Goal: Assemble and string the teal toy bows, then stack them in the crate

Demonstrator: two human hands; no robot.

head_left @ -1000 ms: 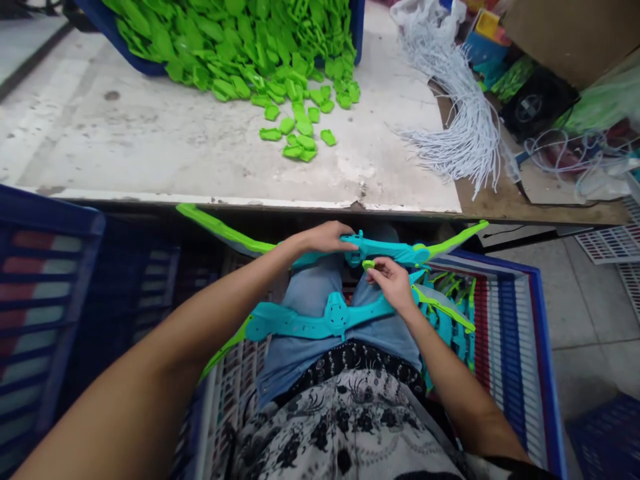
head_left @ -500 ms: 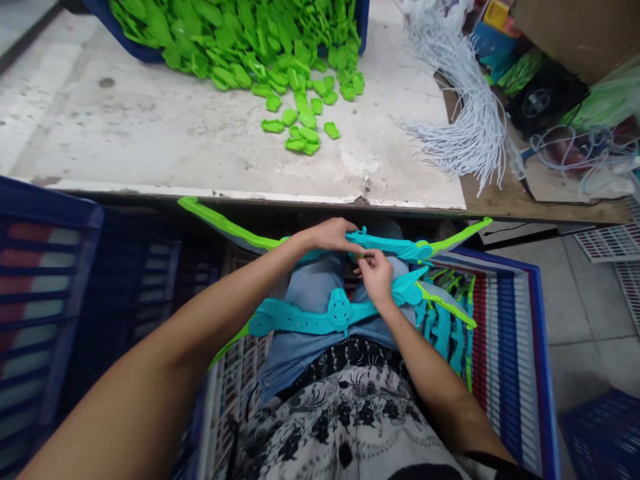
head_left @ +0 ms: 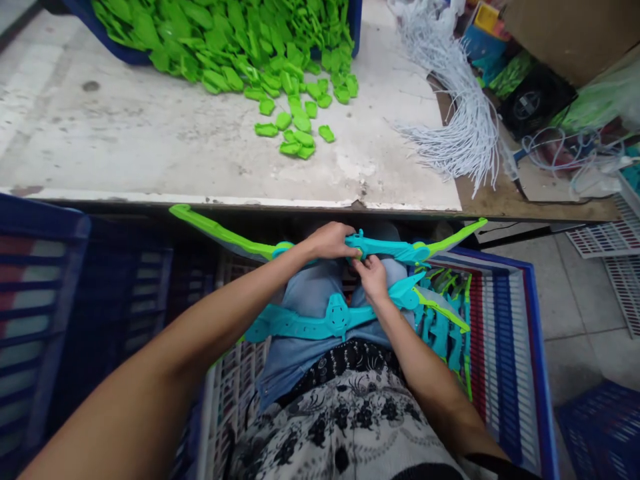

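A toy bow (head_left: 395, 249), turquoise in the middle with bright green limbs, lies across my knees just below the table edge. My left hand (head_left: 331, 240) grips it round the middle, thumb toward me. A small green piece (head_left: 359, 253) shows at the bow's centre beside that thumb. My right hand (head_left: 373, 277) is curled against the near side of the bow's middle, fingertips partly hidden. Closer to me, a second toy bow (head_left: 305, 323) rests on my lap with its round, holed centre facing up; my right wrist passes over it.
On the white table (head_left: 190, 153) a blue bin (head_left: 356, 27) spills loose green plastic pieces (head_left: 295, 143). A bundle of white cords (head_left: 460, 147) hangs near the table's right side. A crate (head_left: 543, 347) with more bows stands at my right; blue crates (head_left: 40, 220) stand at left.
My right hand's fingers have shifted slightly down and away from my left thumb, and the small green piece shows more plainly at the bow's centre. My left hand keeps its grip. The view has shifted slightly.
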